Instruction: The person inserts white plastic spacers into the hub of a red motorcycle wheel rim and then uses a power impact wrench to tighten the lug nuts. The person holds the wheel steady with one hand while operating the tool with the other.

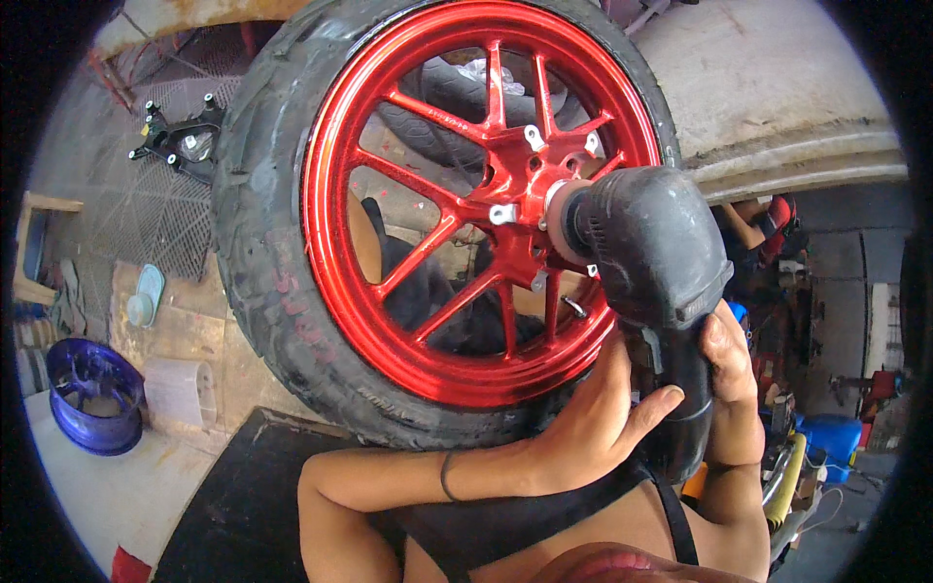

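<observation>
A glossy red spoked wheel rim (389, 117) with a black tyre (258, 253) stands upright in front of me. A dark grey power tool (651, 243) has its round nose pressed against the hub (530, 189) of the rim. My left hand (598, 418) wraps the tool's handle from the left, fingers curled over it. On the right side of the same handle, my right hand (729, 379) grips with the thumb up along it.
A blue wheel rim (92, 394) lies on the floor at the left, beside a white container (180, 389). A black bracket (180, 141) lies on a metal grating at the upper left. A black mat (243, 496) is below the tyre. Cluttered tools and parts stand at the right.
</observation>
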The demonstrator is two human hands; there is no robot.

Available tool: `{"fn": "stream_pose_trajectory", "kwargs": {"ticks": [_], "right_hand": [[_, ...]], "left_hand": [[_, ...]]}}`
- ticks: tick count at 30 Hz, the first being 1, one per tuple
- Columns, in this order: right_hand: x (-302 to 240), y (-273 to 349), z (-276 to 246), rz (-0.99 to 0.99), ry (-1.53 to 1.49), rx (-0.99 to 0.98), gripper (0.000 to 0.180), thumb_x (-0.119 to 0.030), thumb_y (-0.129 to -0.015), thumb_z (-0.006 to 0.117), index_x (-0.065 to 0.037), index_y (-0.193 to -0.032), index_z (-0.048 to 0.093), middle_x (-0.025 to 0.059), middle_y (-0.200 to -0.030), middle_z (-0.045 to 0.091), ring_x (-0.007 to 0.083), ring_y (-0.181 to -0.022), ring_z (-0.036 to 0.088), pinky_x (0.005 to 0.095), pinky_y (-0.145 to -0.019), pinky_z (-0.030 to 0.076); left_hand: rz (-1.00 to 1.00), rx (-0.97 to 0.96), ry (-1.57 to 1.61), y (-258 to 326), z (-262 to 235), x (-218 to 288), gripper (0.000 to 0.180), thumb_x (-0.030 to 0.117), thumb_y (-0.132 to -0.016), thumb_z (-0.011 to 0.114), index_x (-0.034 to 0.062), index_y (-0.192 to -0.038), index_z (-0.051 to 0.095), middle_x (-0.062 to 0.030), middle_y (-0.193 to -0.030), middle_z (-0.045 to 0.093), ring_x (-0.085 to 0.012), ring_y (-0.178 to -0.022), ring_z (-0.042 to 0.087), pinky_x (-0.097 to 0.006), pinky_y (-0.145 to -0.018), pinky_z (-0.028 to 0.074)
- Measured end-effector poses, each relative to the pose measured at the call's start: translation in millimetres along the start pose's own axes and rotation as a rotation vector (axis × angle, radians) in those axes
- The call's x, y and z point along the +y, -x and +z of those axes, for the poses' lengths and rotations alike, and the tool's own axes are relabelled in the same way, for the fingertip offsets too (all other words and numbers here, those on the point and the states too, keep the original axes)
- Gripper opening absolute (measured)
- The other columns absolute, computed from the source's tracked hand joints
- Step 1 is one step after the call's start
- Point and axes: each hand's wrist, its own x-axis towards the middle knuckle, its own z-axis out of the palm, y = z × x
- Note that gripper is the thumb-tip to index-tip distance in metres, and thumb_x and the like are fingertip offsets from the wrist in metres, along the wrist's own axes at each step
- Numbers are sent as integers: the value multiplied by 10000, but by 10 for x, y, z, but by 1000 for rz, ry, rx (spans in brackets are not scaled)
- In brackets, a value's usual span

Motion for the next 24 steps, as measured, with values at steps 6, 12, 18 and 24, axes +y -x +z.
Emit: {"fn": "stream_pose_trajectory", "kwargs": {"ticks": [6,12,18,24], "right_hand": [[13,9,-42,8,10,-17,807,-587,-827,623,86,-1265,540,167,-1190,628,245,-1092,594,360,-968,440],[40,44,-71,0,42,6,789,-587,-830,621,76,-1254,558,159,-1198,626,244,-1104,583,363,-978,426],[12,24,-34,2,40,6,806,-595,-830,615,78,-1269,544,161,-1199,622,244,-1100,582,365,-976,427],[34,49,-60,15,41,1,812,-597,-832,610,79,-1277,533,163,-1215,611,243,-1108,575,359,-970,432]], "left_hand": [[-8,-13,2,0,-6,-4,771,223,-986,573,-128,-1458,74,-324,-1415,289,-408,-1336,347,-449,-1102,280],[0,-19,-14,26,21,-10,784,220,-987,573,-131,-1456,52,-331,-1417,282,-417,-1332,347,-454,-1103,277],[-2,-21,-32,38,10,-43,788,224,-987,577,-134,-1453,52,-338,-1416,277,-416,-1333,345,-456,-1102,278],[-1,-20,-11,24,19,-26,791,219,-987,577,-128,-1458,45,-334,-1406,286,-413,-1319,359,-453,-1096,284]]}}
